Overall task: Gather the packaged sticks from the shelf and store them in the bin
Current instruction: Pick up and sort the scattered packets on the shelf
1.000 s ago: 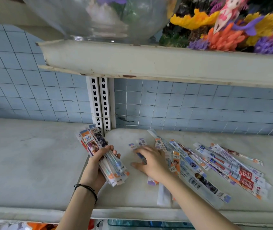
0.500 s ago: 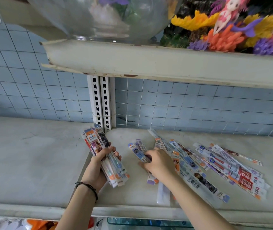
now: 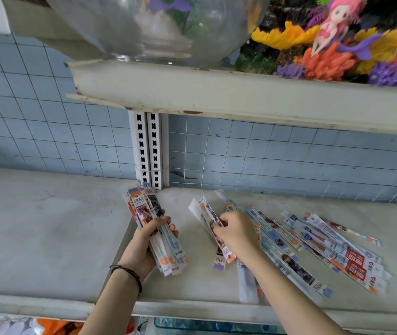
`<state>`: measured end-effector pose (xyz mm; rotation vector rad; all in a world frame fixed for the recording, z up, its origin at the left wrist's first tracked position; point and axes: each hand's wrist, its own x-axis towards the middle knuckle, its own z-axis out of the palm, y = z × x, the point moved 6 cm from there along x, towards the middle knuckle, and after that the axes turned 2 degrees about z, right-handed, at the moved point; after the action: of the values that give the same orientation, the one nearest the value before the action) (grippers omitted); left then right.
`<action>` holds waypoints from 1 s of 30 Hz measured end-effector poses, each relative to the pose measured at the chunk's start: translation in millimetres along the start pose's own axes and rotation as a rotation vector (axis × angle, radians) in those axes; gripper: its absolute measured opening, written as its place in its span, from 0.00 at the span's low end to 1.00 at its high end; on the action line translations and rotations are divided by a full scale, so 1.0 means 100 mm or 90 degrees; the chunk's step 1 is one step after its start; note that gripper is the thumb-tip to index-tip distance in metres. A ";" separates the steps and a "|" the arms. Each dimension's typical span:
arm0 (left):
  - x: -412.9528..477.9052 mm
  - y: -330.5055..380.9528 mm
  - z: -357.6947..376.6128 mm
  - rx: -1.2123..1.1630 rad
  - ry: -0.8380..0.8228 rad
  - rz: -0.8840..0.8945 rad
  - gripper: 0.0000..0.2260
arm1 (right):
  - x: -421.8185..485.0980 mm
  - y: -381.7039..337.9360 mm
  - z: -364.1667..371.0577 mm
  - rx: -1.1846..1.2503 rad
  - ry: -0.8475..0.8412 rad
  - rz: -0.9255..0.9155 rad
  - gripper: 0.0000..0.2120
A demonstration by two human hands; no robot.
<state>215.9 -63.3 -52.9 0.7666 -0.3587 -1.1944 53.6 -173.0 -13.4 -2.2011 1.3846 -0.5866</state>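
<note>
- The left hand (image 3: 149,240) is clenched round a bundle of packaged sticks (image 3: 144,211), with the fingers wrapped across the front of it. The bundle runs from about 11 o'clock at its far end to 5 o'clock at its near end, which sticks out below the palm.
- A black cord wristband (image 3: 130,274) sits on that wrist.
- The right hand (image 3: 236,233) lies at 3 o'clock of the left, a little apart from it. It pinches a small sheaf of packaged sticks (image 3: 206,212) between thumb and curled fingers. The far ends of the sheaf are raised off the shelf (image 3: 47,238) and point towards 11 o'clock.
- The loose packaged sticks (image 3: 325,245) lie flat on the shelf, fanned out from the right hand towards 3 and 4 o'clock. They overlap one another, and some reach under the right forearm.
- One pale packet (image 3: 247,284) lies at 6 o'clock of the right hand, near the front edge of the shelf.
- At 12 o'clock two slotted uprights (image 3: 146,146) stand against a blue tiled wall (image 3: 265,151).
- An upper shelf (image 3: 216,93) overhangs above. A glass bowl (image 3: 156,27) stands on it.
- At 3 o'clock of the bowl is a cluster of plastic corals (image 3: 325,61), with a pink-haired mermaid figurine (image 3: 335,22) among them.
</note>
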 end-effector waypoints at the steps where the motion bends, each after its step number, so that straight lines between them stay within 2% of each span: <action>1: 0.00 -0.01 0.01 0.015 0.000 -0.003 0.17 | 0.01 0.04 0.00 0.053 0.008 0.008 0.20; 6: -0.01 -0.03 0.03 0.075 0.007 -0.015 0.16 | 0.03 0.20 -0.01 0.216 0.020 0.075 0.22; 9: 0.00 -0.04 0.06 0.099 0.017 -0.019 0.16 | 0.01 0.25 0.01 0.362 -0.013 0.132 0.15; 13: 0.03 -0.09 0.18 0.148 0.040 -0.011 0.17 | -0.07 0.12 0.00 0.494 -0.059 0.121 0.08; 16: 0.03 -0.13 0.26 0.145 0.038 -0.002 0.21 | -0.15 0.02 0.04 0.527 -0.095 0.109 0.06; 21: 0.00 -0.15 0.33 0.118 0.013 0.024 0.18 | -0.24 -0.01 0.15 0.514 -0.114 0.124 0.05; 26: 0.01 -0.16 0.32 0.153 0.004 0.030 0.21 | -0.28 -0.04 0.21 0.492 -0.137 0.105 0.05; 30: 0.05 -0.18 0.27 0.137 0.036 0.033 0.18 | -0.29 0.00 0.19 0.486 -0.123 0.118 0.10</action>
<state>188.2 -79.7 -47.8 0.9695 -0.4630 -1.0944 53.2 -142.9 -31.5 -1.4596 1.0166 -0.6704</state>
